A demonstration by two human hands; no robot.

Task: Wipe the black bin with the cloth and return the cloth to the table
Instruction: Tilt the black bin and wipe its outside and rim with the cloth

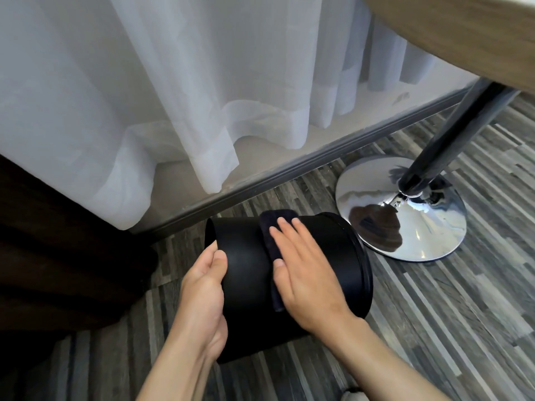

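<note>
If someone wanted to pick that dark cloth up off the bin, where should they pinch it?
Probably the far end of the cloth, coming from above. That end sticks out past the right hand, which lies flat on its middle, and it drapes loosely over the curved side of the tipped bin, so fingers could pinch it.

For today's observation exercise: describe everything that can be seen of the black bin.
The black bin is a round, smooth, matte container, plastic by its look, lying tipped on its side over the striped floor. Its rimmed end points right. The left hand grips its other end; the right hand presses a dark cloth flat on its wall.
</note>
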